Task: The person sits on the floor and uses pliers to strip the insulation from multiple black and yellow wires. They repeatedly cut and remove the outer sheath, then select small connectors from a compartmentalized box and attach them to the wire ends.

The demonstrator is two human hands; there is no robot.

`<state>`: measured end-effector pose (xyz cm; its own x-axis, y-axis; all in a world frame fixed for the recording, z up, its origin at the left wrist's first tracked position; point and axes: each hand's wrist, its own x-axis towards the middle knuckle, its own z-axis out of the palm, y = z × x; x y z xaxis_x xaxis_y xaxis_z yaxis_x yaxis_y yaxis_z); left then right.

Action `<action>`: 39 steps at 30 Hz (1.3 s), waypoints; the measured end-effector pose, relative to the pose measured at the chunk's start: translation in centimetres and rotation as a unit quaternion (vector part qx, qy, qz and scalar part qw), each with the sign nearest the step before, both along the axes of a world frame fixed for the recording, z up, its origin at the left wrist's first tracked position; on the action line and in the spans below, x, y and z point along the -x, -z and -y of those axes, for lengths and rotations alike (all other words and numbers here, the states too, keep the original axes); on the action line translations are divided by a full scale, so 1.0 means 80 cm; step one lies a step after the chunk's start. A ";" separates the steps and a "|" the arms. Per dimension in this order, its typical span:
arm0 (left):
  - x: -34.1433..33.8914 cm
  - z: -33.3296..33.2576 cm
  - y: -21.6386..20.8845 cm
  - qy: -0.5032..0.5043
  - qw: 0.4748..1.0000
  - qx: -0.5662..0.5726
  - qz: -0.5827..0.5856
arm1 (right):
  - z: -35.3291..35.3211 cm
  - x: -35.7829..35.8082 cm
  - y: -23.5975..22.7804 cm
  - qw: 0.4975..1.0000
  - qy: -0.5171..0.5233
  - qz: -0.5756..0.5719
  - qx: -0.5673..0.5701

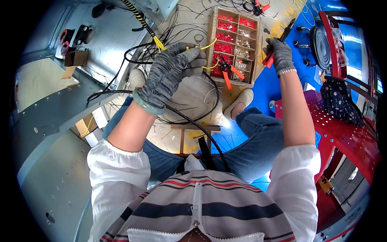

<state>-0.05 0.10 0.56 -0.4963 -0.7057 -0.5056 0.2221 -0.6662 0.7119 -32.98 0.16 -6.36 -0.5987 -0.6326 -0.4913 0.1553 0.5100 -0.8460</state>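
Observation:
My left hand (171, 68), in a grey knitted glove, is closed on thin yellow wires (211, 44). Their loose ends stick out past the fingertips, toward the compartment box (210, 30). My right hand (281, 55), gloved the same way, grips red-handled pliers (288, 30) to the right of the box, the dark jaws pointing up and away. Red and pale small terminals (223, 47) fill the box's compartments. Across its near part lies a second hand tool with orange handles (227, 80), its dark head on the red pieces.
A black-and-yellow wire bundle (137, 14) hangs from the top left. Black cables (193, 118) loop over the floor between my legs. Grey metal cabinet panels (44, 97) stand left; a red perforated metal frame (342, 117) with a dark patterned bag (340, 101) is on the right.

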 end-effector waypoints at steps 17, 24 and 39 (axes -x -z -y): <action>-0.002 0.006 0.019 -0.019 0.999 0.029 -0.027 | -0.030 -0.164 -0.057 0.926 -0.253 -0.193 0.205; 0.000 0.009 0.032 -0.048 0.984 -0.002 -0.170 | -0.038 -0.151 -0.077 0.880 -0.264 -0.321 0.231; 0.020 0.008 0.069 -0.079 0.982 0.085 -0.151 | -0.042 -0.237 -0.082 0.864 -0.381 -0.291 0.156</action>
